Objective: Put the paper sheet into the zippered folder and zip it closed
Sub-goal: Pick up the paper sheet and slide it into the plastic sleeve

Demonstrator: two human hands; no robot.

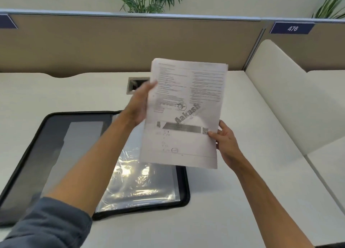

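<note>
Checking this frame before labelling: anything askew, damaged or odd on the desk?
Nothing damaged or spilled. The paper sheet is held tilted above the desk by the left hand and right hand, printed side up. The zippered folder lies open and flat; its clear sleeve is wrinkled and glary.

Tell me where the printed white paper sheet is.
The printed white paper sheet is held up mid-frame by both hands, left hand, right hand, above the open black zippered folder.

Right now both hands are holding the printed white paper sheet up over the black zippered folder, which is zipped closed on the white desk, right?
No: the black zippered folder lies open, as the head view shows.
</note>
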